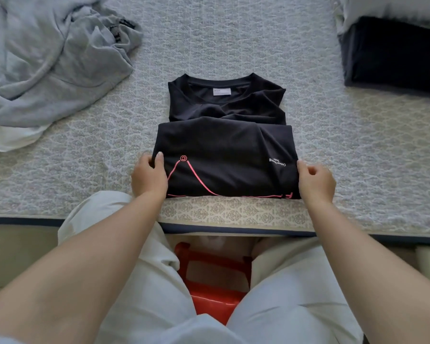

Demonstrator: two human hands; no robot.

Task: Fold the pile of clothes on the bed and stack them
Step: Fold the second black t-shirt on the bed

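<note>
folding mid-step: black t-shirt (225,145) lies on the bed (233,45), centre, near the front edge, bottom half already doubled up over the body, collar and label pointing away. left hand (148,177) pinches the left edge of the folded layer, thumb on top. right hand (315,181) has its grip curled onto the right edge, fingers pinching the cloth at the corner.

risks, my read:
- fabric is bunched just below the collar. next fold over that locks the creases in and gives a lumpy packet.
- folded layer sits wider than the part under it, right side flares out. uneven edges, so the stack could lean.
- if one hand lifts ahead of the other, the doubled layer may slide and open up.
- shirt's near edge is close to the bed edge. pulling toward the body could drag it off.

containers: none in view. folded dark stack (395,55) sits far right on the bed, well apart from the shirt, likely the drop spot. unfolded grey pile (47,58) is far left, with something white under its near edge. red stool (214,276) shows below, between the knees.
</note>
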